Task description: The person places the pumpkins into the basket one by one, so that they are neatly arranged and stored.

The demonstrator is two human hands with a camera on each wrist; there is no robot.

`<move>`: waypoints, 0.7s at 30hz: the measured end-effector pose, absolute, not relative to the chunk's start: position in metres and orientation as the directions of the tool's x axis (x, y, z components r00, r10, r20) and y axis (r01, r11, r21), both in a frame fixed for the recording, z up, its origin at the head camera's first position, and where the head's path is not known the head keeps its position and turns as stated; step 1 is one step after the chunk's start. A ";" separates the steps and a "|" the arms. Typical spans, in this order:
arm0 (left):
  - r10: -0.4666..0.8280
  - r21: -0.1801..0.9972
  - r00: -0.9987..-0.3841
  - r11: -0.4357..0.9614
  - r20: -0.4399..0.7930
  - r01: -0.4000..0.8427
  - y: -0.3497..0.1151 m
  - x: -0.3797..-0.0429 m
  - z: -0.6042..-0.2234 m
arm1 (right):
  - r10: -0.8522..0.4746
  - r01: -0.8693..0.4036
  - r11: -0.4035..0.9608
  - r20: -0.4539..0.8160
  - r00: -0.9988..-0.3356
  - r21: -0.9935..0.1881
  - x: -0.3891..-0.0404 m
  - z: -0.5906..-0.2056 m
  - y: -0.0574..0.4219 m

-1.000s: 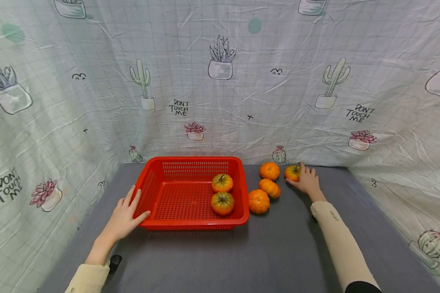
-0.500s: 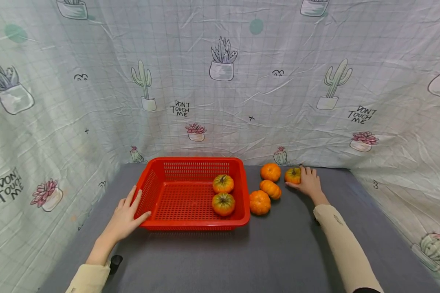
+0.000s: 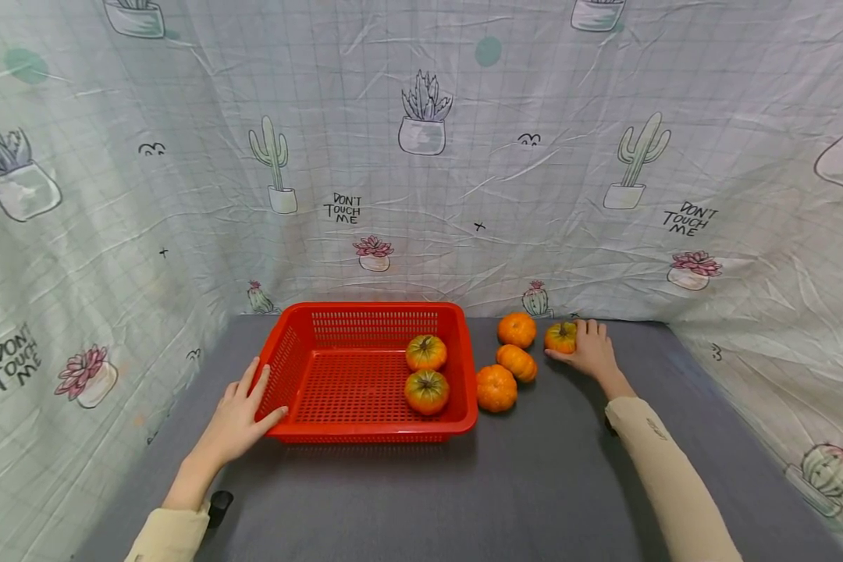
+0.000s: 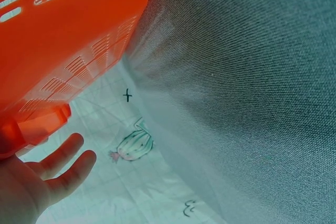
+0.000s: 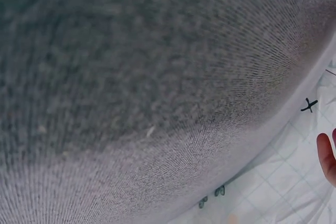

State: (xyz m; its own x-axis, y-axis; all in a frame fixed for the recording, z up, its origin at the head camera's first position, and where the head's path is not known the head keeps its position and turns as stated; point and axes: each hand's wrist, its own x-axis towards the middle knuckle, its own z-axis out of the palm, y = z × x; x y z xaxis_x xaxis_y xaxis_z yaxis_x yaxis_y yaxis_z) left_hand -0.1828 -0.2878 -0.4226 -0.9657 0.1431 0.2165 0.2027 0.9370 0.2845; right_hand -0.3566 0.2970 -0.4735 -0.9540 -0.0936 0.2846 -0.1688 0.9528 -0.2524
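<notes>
My left hand [image 3: 235, 417] rests at the near left corner of a red plastic basket [image 3: 365, 428], its fingers along the left rim and the thumb over the front rim. The left wrist view has the basket's outer wall [image 4: 63, 35] with two straight fingers [image 4: 73, 174] beside it. Two green-topped orange mini pumpkins [image 3: 427, 392] lie along the basket's right side. At the back right, my right hand [image 3: 592, 351] holds a similar green-tinged mini pumpkin [image 3: 560, 337], thumb in front and fingers at its right side. Only fingertips [image 5: 326, 156] show in the right wrist view.
Three plain orange mini pumpkins, a back one [image 3: 517, 330], a middle one [image 3: 517, 363] and a front one [image 3: 496, 388], stand between the basket and my right hand. A grey cloth [image 3: 393, 499] covers the table. A cactus-print curtain [image 3: 478, 179] closes off the back and sides.
My right hand has drawn slightly nearer and settled around the right side of the green-tinged mini pumpkin, which has tilted a little. My left hand and the basket stay in place.
</notes>
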 end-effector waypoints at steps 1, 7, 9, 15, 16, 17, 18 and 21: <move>0.144 0.285 -0.965 0.936 0.218 0.204 -0.288 -0.183 -0.423 | -0.094 -0.170 0.953 0.287 -0.953 -0.252 -0.356 -0.473 0.297; 0.139 0.288 -0.969 0.937 0.205 0.196 -0.289 -0.184 -0.423 | -0.117 -0.200 0.950 0.320 -0.940 -0.241 -0.351 -0.473 0.294; 0.135 0.284 -0.972 0.940 0.194 0.188 -0.289 -0.184 -0.422 | -0.127 -0.211 0.949 0.328 -0.936 -0.235 -0.349 -0.473 0.292; 0.122 0.281 -0.979 0.945 0.166 0.166 -0.289 -0.186 -0.420 | -0.150 -0.243 0.943 0.360 -0.921 -0.229 -0.344 -0.470 0.287; 0.118 0.284 -0.980 0.945 0.160 0.161 -0.289 -0.186 -0.419 | -0.156 -0.251 0.941 0.366 -0.918 -0.229 -0.342 -0.469 0.286; 0.115 0.289 -0.981 0.945 0.155 0.156 -0.289 -0.186 -0.419 | -0.161 -0.258 0.938 0.370 -0.915 -0.230 -0.341 -0.468 0.284; 0.110 0.295 -0.982 0.943 0.152 0.152 -0.289 -0.186 -0.418 | -0.167 -0.267 0.936 0.375 -0.912 -0.231 -0.339 -0.466 0.283; 0.102 0.312 -0.984 0.939 0.143 0.143 -0.289 -0.187 -0.417 | -0.183 -0.288 0.928 0.383 -0.906 -0.237 -0.335 -0.463 0.277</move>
